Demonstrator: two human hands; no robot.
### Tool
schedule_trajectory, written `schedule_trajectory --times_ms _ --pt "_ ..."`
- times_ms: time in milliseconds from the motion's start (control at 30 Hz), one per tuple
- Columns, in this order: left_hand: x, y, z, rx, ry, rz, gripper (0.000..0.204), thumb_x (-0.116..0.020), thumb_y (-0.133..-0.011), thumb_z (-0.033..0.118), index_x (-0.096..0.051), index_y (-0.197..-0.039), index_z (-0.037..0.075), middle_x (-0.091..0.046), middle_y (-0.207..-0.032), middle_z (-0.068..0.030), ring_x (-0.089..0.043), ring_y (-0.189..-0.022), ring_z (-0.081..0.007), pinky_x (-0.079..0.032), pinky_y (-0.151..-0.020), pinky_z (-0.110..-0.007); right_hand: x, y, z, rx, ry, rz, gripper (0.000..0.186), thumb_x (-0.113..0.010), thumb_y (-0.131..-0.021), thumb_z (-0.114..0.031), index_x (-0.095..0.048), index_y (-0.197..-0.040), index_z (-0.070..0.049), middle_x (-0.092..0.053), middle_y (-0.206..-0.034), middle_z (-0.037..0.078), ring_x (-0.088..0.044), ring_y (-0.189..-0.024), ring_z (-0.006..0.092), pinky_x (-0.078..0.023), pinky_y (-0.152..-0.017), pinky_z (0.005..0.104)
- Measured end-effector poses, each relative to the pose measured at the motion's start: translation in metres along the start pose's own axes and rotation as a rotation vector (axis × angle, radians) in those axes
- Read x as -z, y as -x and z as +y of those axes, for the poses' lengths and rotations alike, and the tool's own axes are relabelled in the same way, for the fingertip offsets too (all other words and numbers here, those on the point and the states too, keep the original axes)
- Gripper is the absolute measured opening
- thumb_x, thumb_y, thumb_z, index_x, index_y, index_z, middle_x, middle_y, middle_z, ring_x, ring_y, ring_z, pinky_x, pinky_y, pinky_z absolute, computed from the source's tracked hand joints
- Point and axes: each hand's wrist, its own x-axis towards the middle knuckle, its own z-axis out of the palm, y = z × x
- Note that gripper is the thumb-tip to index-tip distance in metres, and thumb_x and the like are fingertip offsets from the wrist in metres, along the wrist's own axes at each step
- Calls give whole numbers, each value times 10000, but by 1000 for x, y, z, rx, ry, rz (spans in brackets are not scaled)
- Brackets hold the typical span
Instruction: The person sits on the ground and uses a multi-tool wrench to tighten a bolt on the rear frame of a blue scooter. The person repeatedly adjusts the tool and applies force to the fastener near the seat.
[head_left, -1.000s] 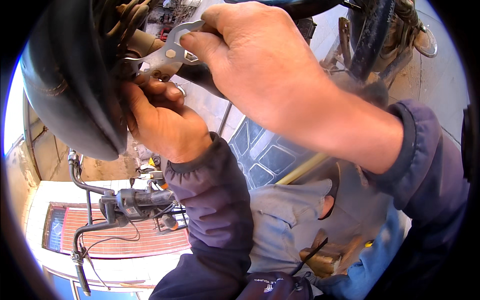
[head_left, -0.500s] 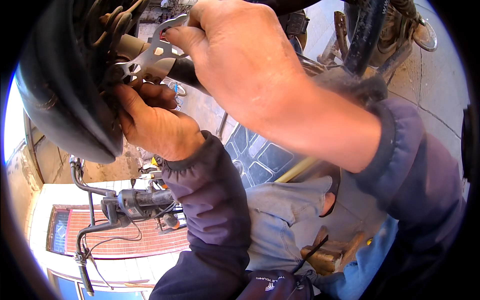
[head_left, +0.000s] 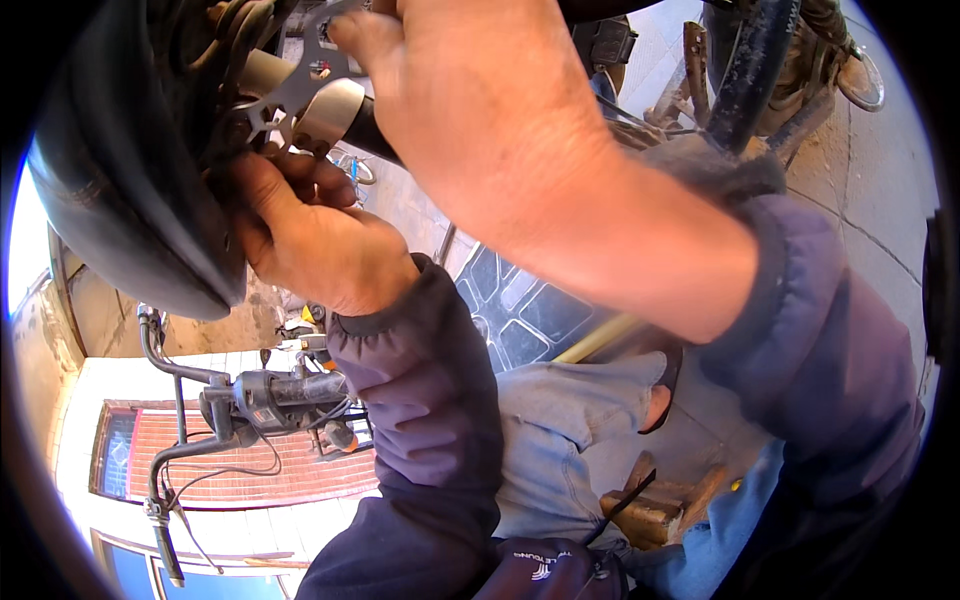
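In my right hand (head_left: 490, 110) is a flat silver multi-opening bicycle spanner (head_left: 293, 95), pinched between thumb and fingers. Its forked end reaches in among the metal parts below a black padded saddle (head_left: 125, 200); whether it sits on a nut, I cannot tell. My left hand (head_left: 325, 245) is closed just below that fork, thumb and fingertips pressed up against the saddle's underside. Whatever those fingertips grip is hidden in shadow. A pale metal tube (head_left: 332, 112) runs behind the spanner into a black tube.
Dark handlebars (head_left: 270, 400) with dangling cables stand at lower left. Black frame tubes (head_left: 750, 80) and a pedal crank area lie at upper right. A ribbed dark footboard or mat (head_left: 525, 310) is beyond my forearms. A wooden block (head_left: 650, 515) rests near my leg.
My right hand has moved up a little, swinging the outer end of the spanner upward. More of the pale tube shows now. My left hand has stayed nearly in place.
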Motion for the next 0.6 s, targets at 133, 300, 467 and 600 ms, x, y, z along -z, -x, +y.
schedule_trajectory --times_ms 133,300,467,600 --pt "0 0 -1 -7 -29 18 230 -608 -995 275 -599 -958 48 -517 -646 2 -430 -513 -84 -290 -463 -223 -1 0 7 80 -8 -33 162 -686 -781 -50 -717 -933 -5 -695 -834 212 -721 -817 330 -587 -721 373" --pt "2 2 -3 31 -5 -13 248 -587 -1005 284 -607 -976 38 -535 -651 -3 -448 -515 -87 -301 -467 -226 4 -3 10 122 -21 -115 157 -680 -793 -62 -713 -932 3 -695 -845 217 -720 -820 335 -585 -724 379" --pt "4 4 -3 11 -61 -23 264 -580 -1008 297 -617 -1004 36 -565 -655 -3 -468 -521 -89 -329 -483 -234 2 -11 11 149 -11 -160 156 -673 -805 -74 -709 -931 10 -694 -857 221 -718 -823 339 -584 -727 384" --pt "-3 9 -1 73 10 16 277 -572 -1012 310 -619 -1008 37 -567 -647 -2 -475 -522 -88 -332 -486 -231 4 -13 16 145 -14 -202 157 -668 -814 -83 -705 -930 16 -693 -866 225 -717 -825 342 -582 -730 389"
